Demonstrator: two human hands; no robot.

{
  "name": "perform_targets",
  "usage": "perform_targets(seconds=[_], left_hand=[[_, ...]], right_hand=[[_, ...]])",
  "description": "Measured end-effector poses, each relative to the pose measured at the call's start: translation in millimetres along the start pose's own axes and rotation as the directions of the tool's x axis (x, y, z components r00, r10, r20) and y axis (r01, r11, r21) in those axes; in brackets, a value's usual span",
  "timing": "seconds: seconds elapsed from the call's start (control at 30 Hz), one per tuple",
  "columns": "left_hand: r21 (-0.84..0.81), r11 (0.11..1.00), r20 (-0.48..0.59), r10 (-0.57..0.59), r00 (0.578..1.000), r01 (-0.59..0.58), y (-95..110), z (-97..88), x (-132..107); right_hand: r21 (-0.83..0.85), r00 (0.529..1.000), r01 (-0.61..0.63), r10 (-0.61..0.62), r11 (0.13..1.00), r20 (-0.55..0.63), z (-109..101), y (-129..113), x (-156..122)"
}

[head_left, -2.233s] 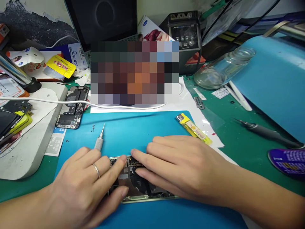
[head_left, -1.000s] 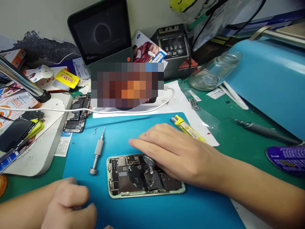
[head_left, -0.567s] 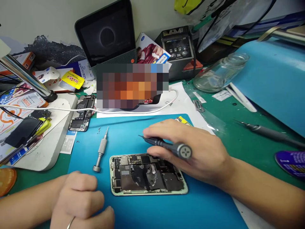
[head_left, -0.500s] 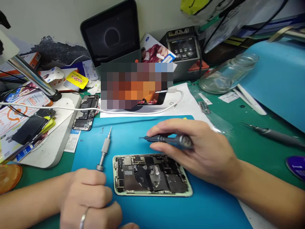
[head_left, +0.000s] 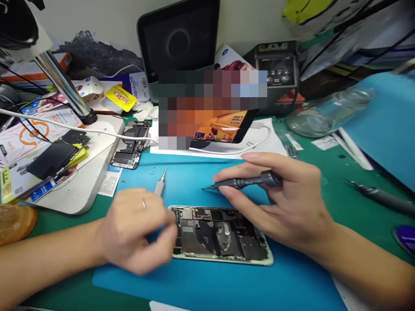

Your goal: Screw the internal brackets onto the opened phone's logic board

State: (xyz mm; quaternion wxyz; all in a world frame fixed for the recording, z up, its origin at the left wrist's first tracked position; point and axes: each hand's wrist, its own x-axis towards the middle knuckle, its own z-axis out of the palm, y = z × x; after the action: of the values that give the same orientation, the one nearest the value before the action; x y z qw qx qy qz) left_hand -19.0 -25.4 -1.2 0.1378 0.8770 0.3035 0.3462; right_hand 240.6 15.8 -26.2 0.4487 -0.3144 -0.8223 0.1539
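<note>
An opened phone with its boards bare lies on a blue mat. My right hand is closed on a dark screwdriver, held just above the phone's far edge with the tip pointing left. My left hand, a ring on one finger, is blurred by motion at the phone's left end. Its fingers are curled and I cannot make out whether they hold anything. A silver screwdriver lies on the mat, half hidden behind my left hand.
A second opened phone lies at the mat's far left corner beside a white pad. A white cable, a lit phone, a glass jar, a dark speaker and another dark tool surround the mat.
My right hand picked up the dark screwdriver and now holds it level over the phone. My left hand pulled back, then moved right to the phone's left end. The view shifted left.
</note>
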Motion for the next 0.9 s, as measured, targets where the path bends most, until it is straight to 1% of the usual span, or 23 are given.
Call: perform_targets(seconds=[0.07, 0.1, 0.17, 0.27, 0.33, 0.43, 0.63, 0.77, 0.9], left_hand=[[-0.005, 0.988, 0.002, -0.155, 0.988, 0.155, -3.9, -3.2, 5.8], [0.001, 0.979, 0.018, -0.204, 0.979, 0.204, -5.2, -3.6, 7.3], [0.019, 0.963, 0.066, -0.271, 0.960, 0.270, -7.0, -2.9, 8.4], [0.043, 0.949, 0.113, -0.315, 0.942, 0.312, -9.8, -0.6, 7.9], [0.046, 0.943, 0.146, -0.333, 0.932, 0.329, -12.1, 0.3, 7.4], [0.045, 0.939, 0.186, -0.344, 0.920, 0.342, -14.2, 0.2, 6.8], [0.093, 0.953, 0.193, -0.302, 0.934, 0.289, -12.7, 0.7, 7.6], [0.094, 0.956, 0.204, -0.293, 0.934, 0.279, -12.7, 1.5, 8.8], [0.106, 0.965, 0.211, -0.257, 0.943, 0.240, -13.8, 0.9, 7.9]], right_hand=[[0.022, 0.999, 0.020, -0.020, 1.000, -0.029, -0.5, -1.0, 3.4], [0.036, 0.999, 0.022, -0.020, 0.999, -0.038, -1.1, -1.6, 4.6], [0.059, 0.999, 0.007, -0.005, 0.998, -0.040, -2.6, -3.1, 6.0], [0.090, 1.000, -0.024, 0.026, 0.996, -0.016, -4.4, -5.1, 5.9], [0.105, 0.999, -0.032, 0.033, 0.994, -0.008, -5.0, -6.5, 5.3], [0.126, 0.999, -0.037, 0.040, 0.991, -0.028, -5.4, -9.5, 4.3], [0.113, 0.998, -0.059, 0.063, 0.992, -0.028, -7.0, -14.3, 3.8], [0.128, 0.999, -0.033, 0.033, 0.991, 0.008, -8.1, -14.5, 3.5], [0.232, 0.995, 0.019, -0.042, 0.972, 0.093, -3.7, -17.3, 0.9]])
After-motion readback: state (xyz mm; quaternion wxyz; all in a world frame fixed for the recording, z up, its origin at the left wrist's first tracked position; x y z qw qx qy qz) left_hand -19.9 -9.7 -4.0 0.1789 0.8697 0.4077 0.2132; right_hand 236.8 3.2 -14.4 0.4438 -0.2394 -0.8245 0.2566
